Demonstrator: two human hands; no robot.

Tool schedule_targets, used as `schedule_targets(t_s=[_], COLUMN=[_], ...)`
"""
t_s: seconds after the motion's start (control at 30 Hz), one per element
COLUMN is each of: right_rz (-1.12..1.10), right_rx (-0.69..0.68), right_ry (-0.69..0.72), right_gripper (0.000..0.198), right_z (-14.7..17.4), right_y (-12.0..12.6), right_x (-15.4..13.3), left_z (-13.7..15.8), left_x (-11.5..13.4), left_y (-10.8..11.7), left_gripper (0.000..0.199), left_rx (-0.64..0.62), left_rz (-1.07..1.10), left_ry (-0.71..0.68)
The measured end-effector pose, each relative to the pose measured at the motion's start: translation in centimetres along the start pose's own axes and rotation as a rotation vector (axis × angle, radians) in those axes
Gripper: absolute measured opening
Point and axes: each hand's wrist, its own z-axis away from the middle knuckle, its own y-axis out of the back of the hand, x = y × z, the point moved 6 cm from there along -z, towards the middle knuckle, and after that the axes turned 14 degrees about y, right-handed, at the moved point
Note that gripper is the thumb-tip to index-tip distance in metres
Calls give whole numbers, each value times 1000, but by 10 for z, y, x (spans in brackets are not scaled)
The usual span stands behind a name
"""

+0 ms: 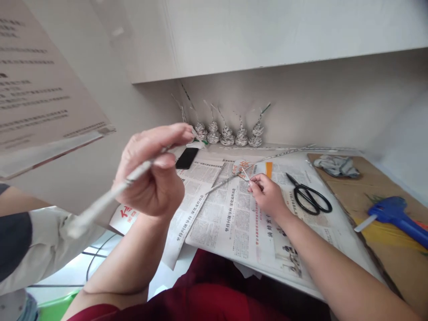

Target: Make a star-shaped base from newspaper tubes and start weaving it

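Note:
My left hand [150, 174] is raised above the left side of the table, its thumb and fingers closed on a rolled paper tube [110, 196]. The tube's near end slants down toward me and is blurred. Over the newspaper [214, 223], my right hand [265, 191] pinches a thin white strip [245, 173], whose exact kind I cannot make out. A long printed paper tube [227, 180] lies slanting just beyond those fingers. Black-handled scissors [309, 198] rest to the right of my right hand.
Several gourd-shaped woven paper pieces [227, 136] stand along the back wall. A black phone [187, 158] lies behind my left hand. On cardboard [374, 187] at right are a crumpled cloth [337, 166] and a blue glue gun [397, 218]. A white overhead panel [267, 35] juts out above.

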Motion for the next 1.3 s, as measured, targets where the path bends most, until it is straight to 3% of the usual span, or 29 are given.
schedule_targets(t_s=[0.1,0.23,0.33,0.5,0.7,0.87,1.1,1.3], right_rz=[-52,-180,-346,-636,-895,-895,-663,-570], right_rx=[24,57,57,-89,-210,-259,80,219], right_ry=[-9,-71,-172,-304,-352,-341,-298,-328], right_gripper=[15,19,24,24,18,23,40,36], right_z=[0,-1,-2,-1,3,7,-14,-20], right_y=[3,5,2,-9,-15,-20,12,31], right_x=[-1,2,7,2,-19,-25,10,29], left_z=[21,66,114,171,203,192,138,135], left_x=[15,8,13,16,13,-17,-79,-106], left_y=[-22,-69,-91,-105,-112,-119,-126,-149], left_gripper=[21,24,23,24,25,26,25,23], left_rx=[-128,-593,-871,-1025,-1105,-1161,-1150,-1132], left_rz=[-123,-224,-232,-324,-355,-474,-704,-609], left_ry=[-291,-311,-391,-477,-590,-500,-346,-160])
